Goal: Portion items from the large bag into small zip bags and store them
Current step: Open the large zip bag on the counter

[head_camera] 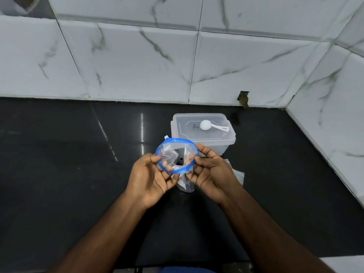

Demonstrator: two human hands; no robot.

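Note:
A small clear zip bag [175, 142] with a blue zip rim is held above the dark counter, its mouth spread into a round opening facing me. My left hand [149, 178] pinches the rim's left side, and my right hand [210, 172] pinches its right side, fingers reaching inside. The bag's crumpled body hangs down between my palms. Behind it stands a clear plastic lidded container [220, 148] with a white scoop [208, 125] lying on its lid. The large bag is not visible.
A flat clear plastic piece [238, 175] lies on the black counter [69, 164] just right of my right hand. White marble-pattern tiled walls [137, 62] rise behind the counter and along its right side.

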